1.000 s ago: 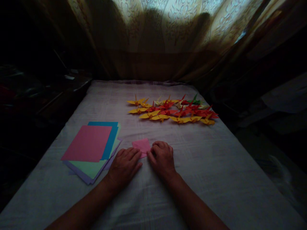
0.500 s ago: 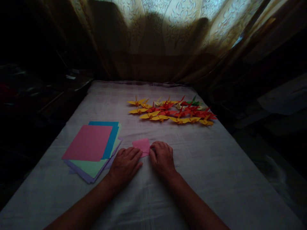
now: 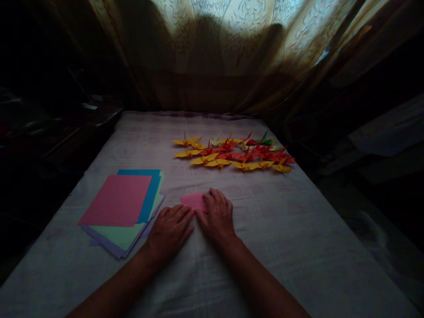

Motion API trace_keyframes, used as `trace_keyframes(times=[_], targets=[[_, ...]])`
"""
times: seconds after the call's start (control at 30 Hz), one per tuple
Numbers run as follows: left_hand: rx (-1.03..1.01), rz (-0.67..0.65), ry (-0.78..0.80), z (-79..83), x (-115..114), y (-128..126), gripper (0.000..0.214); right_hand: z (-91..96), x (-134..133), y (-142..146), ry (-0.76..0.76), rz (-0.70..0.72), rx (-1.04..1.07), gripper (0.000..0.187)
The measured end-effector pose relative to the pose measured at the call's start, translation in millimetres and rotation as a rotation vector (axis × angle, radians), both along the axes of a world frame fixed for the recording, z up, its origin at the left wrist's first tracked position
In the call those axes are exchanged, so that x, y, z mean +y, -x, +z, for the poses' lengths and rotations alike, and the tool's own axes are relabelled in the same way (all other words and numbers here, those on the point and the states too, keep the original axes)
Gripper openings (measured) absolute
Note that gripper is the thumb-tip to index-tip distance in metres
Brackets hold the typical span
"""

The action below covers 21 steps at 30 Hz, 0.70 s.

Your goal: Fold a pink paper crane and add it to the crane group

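Note:
A small folded piece of pink origami paper [image 3: 192, 200] lies on the cloth in front of me. My left hand [image 3: 170, 227] rests palm down, its fingers stretched out and the fingertips on the paper's near left edge. On the other side, my right hand [image 3: 217, 216] curls over the right edge, with the thumb at the near edge and the fingers bent onto the paper. The creases under my fingers are hidden. Left of my hands sits a stack of square sheets, with a pink sheet [image 3: 115, 201] on top, a blue sheet [image 3: 155, 194] beneath it, then pale green and purple ones.
Several folded paper cranes, yellow [image 3: 220, 163], red [image 3: 228, 145], cream and green [image 3: 264, 139], stand in rows toward the far right of the cloth-covered surface [image 3: 281, 247]. A patterned curtain [image 3: 245, 39] hangs behind. Both sides are dark, with dim clutter at left.
My right hand has shifted slightly left and up over the pink paper, its thumb now at the near edge close to my left fingertips. The camera view has moved a little.

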<state>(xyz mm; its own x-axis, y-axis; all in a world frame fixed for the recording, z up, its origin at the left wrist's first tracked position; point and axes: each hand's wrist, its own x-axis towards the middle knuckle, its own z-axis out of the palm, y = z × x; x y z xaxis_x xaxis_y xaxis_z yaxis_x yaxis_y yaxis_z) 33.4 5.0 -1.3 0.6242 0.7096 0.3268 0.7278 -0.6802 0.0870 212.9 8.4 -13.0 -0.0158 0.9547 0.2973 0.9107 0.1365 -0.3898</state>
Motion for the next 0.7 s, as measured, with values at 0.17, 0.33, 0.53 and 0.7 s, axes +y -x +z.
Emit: trace_keyframes(times=[0.17,0.33,0.53,0.7], targets=[[0.005,-0.006,0.037,-1.4,0,3,0.034,-3.9,-1,-5,0.049,-0.048,-0.015,0.038],[0.007,-0.008,0.036,-4.9,-1,11,0.036,-6.8,-3,-10,0.079,-0.058,-0.029,0.04],[-0.004,0.001,0.014,-3.3,-2,23,0.039,-5.8,-3,-9,0.086,-0.055,-0.038,0.038],[0.009,0.046,-0.002,-2.8,0,26,0.038,-2.3,-3,-8,0.098,-0.051,-0.046,0.035]])
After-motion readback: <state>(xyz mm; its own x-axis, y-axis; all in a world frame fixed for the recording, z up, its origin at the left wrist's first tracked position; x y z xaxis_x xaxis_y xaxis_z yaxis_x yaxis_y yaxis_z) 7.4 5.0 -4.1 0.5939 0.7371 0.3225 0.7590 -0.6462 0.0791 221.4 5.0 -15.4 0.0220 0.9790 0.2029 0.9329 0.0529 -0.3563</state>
